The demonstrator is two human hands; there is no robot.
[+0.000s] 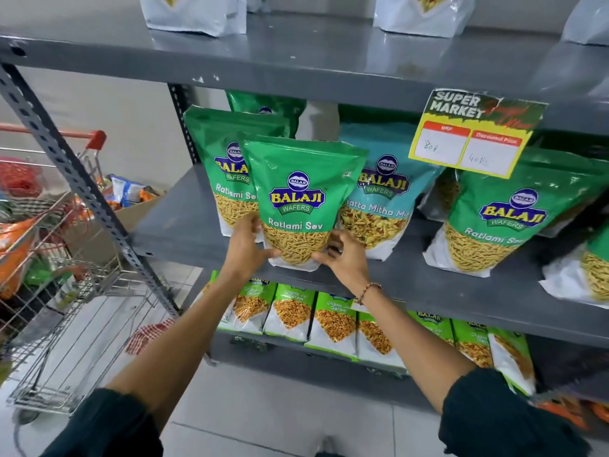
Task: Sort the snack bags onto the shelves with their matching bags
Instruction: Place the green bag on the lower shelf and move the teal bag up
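Note:
A green Ratlami Sev bag (298,199) stands upright at the front of the grey middle shelf (461,291). My left hand (245,247) grips its lower left corner and my right hand (342,258) grips its lower right corner. Directly behind it stands another green Ratlami Sev bag (220,153). A teal Khatta Mitha Mix bag (385,206) stands just to its right. More Ratlami Sev bags (494,219) lean further right on the same shelf.
Lime-green Chana Jor Garam bags (333,321) line the lower shelf. White bags (194,11) sit on the top shelf. A yellow price tag (471,140) hangs from the upper shelf edge. A shopping cart (59,275) with mixed snacks stands at left beside a cardboard box (131,212).

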